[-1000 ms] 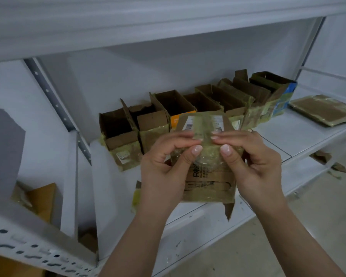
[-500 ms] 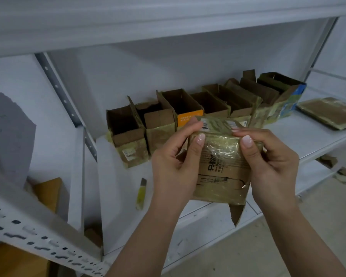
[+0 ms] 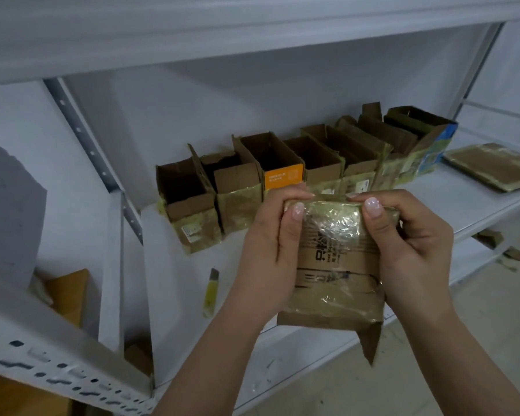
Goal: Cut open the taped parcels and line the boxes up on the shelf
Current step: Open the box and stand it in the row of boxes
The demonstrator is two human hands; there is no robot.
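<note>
A taped cardboard parcel (image 3: 336, 271) with shiny clear tape and black print is held upright in front of the white shelf (image 3: 174, 265). My left hand (image 3: 270, 250) grips its left side, thumb on the front near the top. My right hand (image 3: 412, 241) grips the right side, thumb pressing the tape at the top edge. A torn flap hangs from the parcel's lower right corner. Several opened boxes (image 3: 282, 172) stand in a row along the back of the shelf. A yellow utility knife (image 3: 210, 291) lies on the shelf, left of my hands.
A flattened taped carton (image 3: 493, 166) lies at the shelf's right end. A perforated metal upright (image 3: 81, 136) slants at the left. Brown cardboard (image 3: 66, 292) sits lower left. Cardboard scraps (image 3: 505, 250) lie on the floor to the right.
The parcel has tipped so its top edge turns toward me, and both thumbs have slid up to the top of its front. The view shifted slightly left, uncovering the knife.
</note>
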